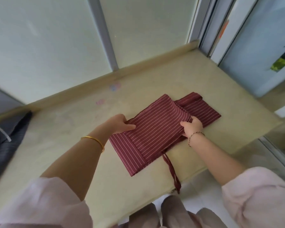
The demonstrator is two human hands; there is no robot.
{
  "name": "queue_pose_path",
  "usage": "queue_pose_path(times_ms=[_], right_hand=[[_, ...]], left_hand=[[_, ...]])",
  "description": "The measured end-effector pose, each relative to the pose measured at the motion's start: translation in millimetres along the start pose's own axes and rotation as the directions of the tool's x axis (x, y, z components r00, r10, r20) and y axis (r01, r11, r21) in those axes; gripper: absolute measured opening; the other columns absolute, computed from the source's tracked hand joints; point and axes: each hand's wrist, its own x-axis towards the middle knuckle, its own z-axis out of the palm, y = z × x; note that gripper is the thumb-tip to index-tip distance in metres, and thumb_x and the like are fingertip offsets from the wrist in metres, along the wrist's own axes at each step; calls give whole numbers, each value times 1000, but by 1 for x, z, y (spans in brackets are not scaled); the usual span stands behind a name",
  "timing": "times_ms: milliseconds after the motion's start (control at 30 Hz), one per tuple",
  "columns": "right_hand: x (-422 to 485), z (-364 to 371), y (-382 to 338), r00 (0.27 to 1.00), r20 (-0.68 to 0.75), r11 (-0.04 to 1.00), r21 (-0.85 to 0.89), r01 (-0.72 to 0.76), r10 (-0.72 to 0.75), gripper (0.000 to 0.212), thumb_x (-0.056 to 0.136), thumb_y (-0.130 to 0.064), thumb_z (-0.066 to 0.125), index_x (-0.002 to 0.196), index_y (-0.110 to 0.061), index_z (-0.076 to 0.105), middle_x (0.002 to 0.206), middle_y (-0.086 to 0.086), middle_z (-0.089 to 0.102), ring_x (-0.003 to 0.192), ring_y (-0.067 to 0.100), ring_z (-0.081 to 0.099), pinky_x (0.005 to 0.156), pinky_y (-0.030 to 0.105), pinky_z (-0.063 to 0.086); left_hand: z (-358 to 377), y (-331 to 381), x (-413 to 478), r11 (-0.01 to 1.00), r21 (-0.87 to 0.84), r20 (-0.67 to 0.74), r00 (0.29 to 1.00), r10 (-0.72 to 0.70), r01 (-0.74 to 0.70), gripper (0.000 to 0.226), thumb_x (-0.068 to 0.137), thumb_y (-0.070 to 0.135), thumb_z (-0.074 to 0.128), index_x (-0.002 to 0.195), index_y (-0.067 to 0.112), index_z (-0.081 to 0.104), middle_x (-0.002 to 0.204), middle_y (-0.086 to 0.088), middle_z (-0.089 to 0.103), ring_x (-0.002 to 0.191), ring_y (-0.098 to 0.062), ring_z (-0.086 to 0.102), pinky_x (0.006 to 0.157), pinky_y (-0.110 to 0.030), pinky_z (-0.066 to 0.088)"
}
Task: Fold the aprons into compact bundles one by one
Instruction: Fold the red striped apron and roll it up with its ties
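Note:
A dark red apron with thin white stripes (156,129) lies partly folded on the beige table (59,137). My left hand (120,124) grips the left edge of the raised fold, thumb on top of the cloth. At the right edge of the same fold, my right hand (192,127) pinches the cloth. The fold between them is lifted slightly above the lower layers. The apron's red ties (172,170) trail over the table's front edge and hang down.
A dark grey striped cloth (8,137) lies at the table's left end. Frosted panels stand behind the table, and a raised lip (138,63) runs along its back edge. A glass door frame is at the right. My knees show below the front edge.

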Motion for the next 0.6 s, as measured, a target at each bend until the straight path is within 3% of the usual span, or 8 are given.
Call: queue_pose_path(times_ms=[67, 133, 200, 267, 300, 400, 500, 600], right_hand=[[-2, 8, -5, 999, -2, 997, -61, 37, -37, 23, 88, -6, 59, 110, -10, 60, 99, 6, 58, 102, 34, 60, 91, 51, 50], [-5, 16, -10, 996, 50, 992, -96, 76, -71, 21, 88, -5, 58, 108, -12, 61, 98, 5, 59, 101, 32, 60, 91, 50, 50], [-10, 30, -15, 983, 162, 991, -97, 98, -81, 20, 86, -3, 60, 103, -12, 62, 102, 8, 64, 98, 30, 62, 90, 49, 51], [-16, 46, -15, 970, 226, 983, -133, 126, -94, 23, 84, -2, 60, 106, -8, 64, 105, 14, 67, 96, 31, 64, 89, 46, 52], [-19, 51, -13, 968, 221, 977, -150, 152, -117, 20, 84, -4, 60, 104, -5, 65, 102, 16, 67, 94, 31, 64, 85, 43, 53], [-24, 53, -17, 964, 161, 941, -232, 247, -213, 19, 86, -20, 63, 99, -6, 64, 91, 8, 66, 89, 26, 64, 75, 33, 51], [-13, 39, -25, 932, 120, 907, -216, 361, -342, 23, 88, -26, 62, 102, -7, 62, 95, 2, 65, 88, 20, 62, 80, 33, 51], [9, 22, -37, 919, -50, 914, -141, 381, -391, 20, 89, -24, 61, 96, -6, 63, 96, 8, 67, 91, 27, 63, 84, 41, 52]], left_hand=[[-1, -14, -7, 999, 36, 95, 995, -33, 30, 48, 87, 56, 55, 107, 13, 55, 100, -4, 61, 94, -23, 60, 81, -34, 49], [0, -30, -14, 989, -25, 299, 945, -131, 145, 47, 86, 49, 61, 111, 9, 57, 104, -6, 66, 97, -24, 64, 87, -37, 53], [4, -48, -25, 935, -108, 540, 810, -231, 338, 47, 83, 34, 71, 117, 5, 57, 111, -13, 68, 102, -29, 66, 91, -43, 53], [7, -60, -36, 905, -100, 653, 713, -254, 414, 46, 83, 25, 73, 121, 6, 54, 114, -18, 66, 103, -32, 66, 92, -47, 53], [7, -62, -38, 904, -120, 663, 711, -234, 410, 45, 84, 23, 71, 123, 6, 53, 115, -18, 66, 103, -32, 66, 90, -47, 53], [-5, -57, -41, 906, -284, 554, 825, -111, 313, 42, 89, 19, 66, 127, 8, 52, 115, -12, 66, 101, -28, 67, 83, -42, 57], [-21, -39, -41, 878, -405, 564, 825, 20, 256, 34, 93, 19, 59, 126, 10, 52, 115, -11, 67, 105, -29, 66, 88, -44, 55], [-30, -23, -36, 832, -502, 514, 855, 66, 237, 25, 96, 24, 54, 117, 10, 56, 110, -10, 68, 102, -29, 65, 93, -46, 52]])
